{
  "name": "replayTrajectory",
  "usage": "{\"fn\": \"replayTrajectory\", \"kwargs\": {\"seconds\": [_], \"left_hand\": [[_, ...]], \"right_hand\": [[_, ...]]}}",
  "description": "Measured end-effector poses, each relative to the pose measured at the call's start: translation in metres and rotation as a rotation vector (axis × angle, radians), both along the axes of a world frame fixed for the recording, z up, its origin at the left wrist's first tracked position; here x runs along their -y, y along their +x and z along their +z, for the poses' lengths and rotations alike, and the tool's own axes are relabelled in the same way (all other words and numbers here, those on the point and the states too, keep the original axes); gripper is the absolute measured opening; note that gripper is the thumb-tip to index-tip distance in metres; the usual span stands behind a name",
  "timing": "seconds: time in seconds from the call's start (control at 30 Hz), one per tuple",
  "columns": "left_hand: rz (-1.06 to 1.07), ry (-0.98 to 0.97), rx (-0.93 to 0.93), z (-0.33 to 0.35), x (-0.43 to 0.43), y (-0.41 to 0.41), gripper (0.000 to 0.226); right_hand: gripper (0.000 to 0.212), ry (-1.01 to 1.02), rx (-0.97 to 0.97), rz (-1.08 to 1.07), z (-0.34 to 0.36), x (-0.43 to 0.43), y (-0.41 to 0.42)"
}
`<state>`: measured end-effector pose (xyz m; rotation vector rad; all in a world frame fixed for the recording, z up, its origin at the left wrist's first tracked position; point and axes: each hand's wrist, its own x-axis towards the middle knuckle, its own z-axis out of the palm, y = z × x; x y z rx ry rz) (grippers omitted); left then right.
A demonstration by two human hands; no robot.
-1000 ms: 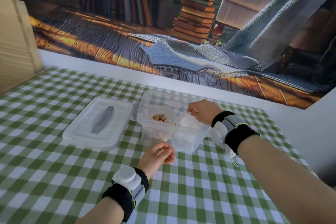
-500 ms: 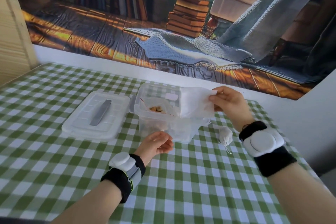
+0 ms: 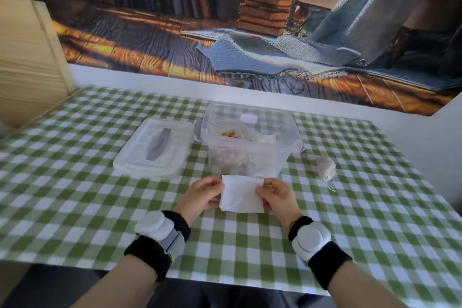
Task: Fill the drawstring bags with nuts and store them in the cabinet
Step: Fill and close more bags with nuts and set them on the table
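A flat white drawstring bag point(image 3: 241, 194) is held just above the table in front of me. My left hand point(image 3: 202, 194) pinches its left top edge and my right hand point(image 3: 276, 194) pinches its right top edge. Behind it stands a clear plastic box point(image 3: 250, 142) with nuts point(image 3: 230, 134) and more white bags inside. A filled, tied bag point(image 3: 325, 167) lies on the cloth to the right of the box.
The box's clear lid point(image 3: 152, 147) lies flat to the left of the box. A light wooden cabinet point(image 3: 27, 57) stands at the far left. The green checked tablecloth point(image 3: 375, 207) runs to the near edge at my lap.
My right hand lifted a white bag out of the box and brought it down in front of me. My left hand moved up and took the bag's other side.
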<state>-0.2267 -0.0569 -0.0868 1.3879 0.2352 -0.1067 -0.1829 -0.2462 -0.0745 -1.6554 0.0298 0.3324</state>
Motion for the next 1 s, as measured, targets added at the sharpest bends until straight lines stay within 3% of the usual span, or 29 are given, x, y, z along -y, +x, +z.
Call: {"fn": "replayTrajectory", "kwargs": {"seconds": [0.17, 0.3, 0.37, 0.47, 0.6, 0.73, 0.83, 1.0], "left_hand": [[0.073, 0.133, 0.043, -0.003, 0.002, -0.002, 0.01], [0.134, 0.123, 0.078, -0.004, 0.011, -0.003, 0.013], [0.15, 0.093, 0.088, -0.002, 0.017, -0.003, 0.016], [0.116, 0.04, 0.098, 0.005, 0.026, -0.004, 0.017], [0.055, 0.021, 0.119, 0.014, 0.029, -0.004, 0.02], [0.004, 0.197, 0.164, 0.017, 0.024, -0.005, 0.022], [0.002, 0.356, 0.222, 0.019, 0.02, -0.006, 0.025], [0.022, 0.524, 0.352, 0.028, 0.013, -0.008, 0.022]], "right_hand": [[0.007, -0.027, 0.003, -0.002, 0.0, -0.001, 0.0], [0.017, -0.257, 0.43, -0.161, 0.005, -0.004, -0.008], [0.017, -0.298, 0.571, -0.052, 0.01, -0.012, -0.016], [0.023, -0.345, 0.407, 0.197, 0.013, -0.024, -0.025], [0.029, -0.336, 0.367, 0.188, 0.011, -0.026, -0.022], [0.024, -0.303, 0.323, 0.152, 0.016, -0.024, -0.021], [0.008, -0.323, 0.322, 0.089, 0.017, -0.021, -0.018], [0.011, -0.149, 0.14, 0.043, 0.027, -0.017, -0.017]]}}
